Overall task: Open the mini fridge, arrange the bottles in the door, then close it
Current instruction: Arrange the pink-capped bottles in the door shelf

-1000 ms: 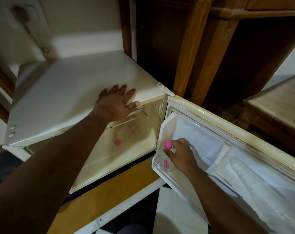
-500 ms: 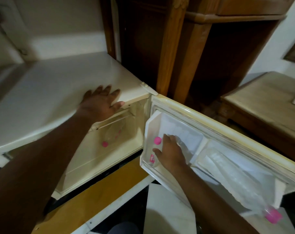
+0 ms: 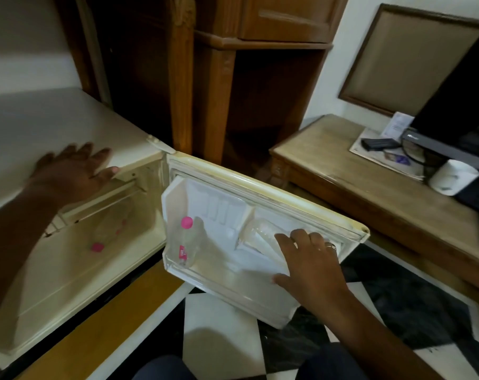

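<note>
Cream enamel mini fridge (image 3: 68,127), door (image 3: 260,182) open; clear pink-capped bottle (image 3: 184,242) upright in ribbed white door shelf. Left hand (image 3: 73,174) flat on top, holding nothing; right hand (image 3: 307,259) spread over second clear bottle (image 3: 260,234), grasp unclear.

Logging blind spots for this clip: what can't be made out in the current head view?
- Second bottle in the fridge door: its cap end is hidden under the right hand, so any grip is unclear.
- Upright bottle: label too small to read.
- Bottle inside the fridge: dim and faint behind the shelf edge.
- Left hand: motion-blurred on the fridge top.
</note>
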